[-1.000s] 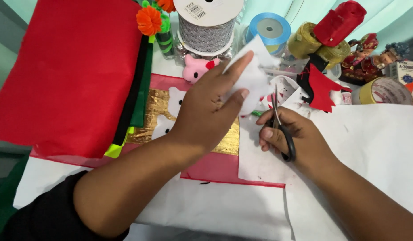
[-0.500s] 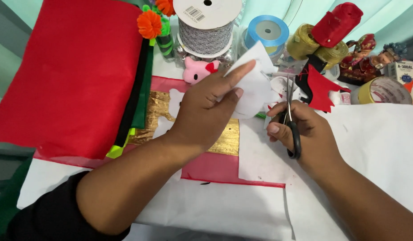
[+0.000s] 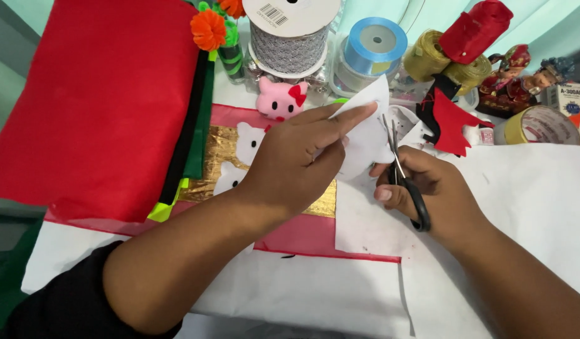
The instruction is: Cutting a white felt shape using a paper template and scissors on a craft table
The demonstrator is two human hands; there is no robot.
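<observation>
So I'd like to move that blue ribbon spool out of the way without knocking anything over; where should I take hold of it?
Grip the blue ribbon spool by its round side wall, coming from above. It stands on its flat end, and the large white spool and gold ribbon roll crowd its sides, so the top is the open approach.

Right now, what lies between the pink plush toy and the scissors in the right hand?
In the head view, the left hand and the white paper piece it holds lie between the pink plush toy and the scissors in the right hand.
</observation>
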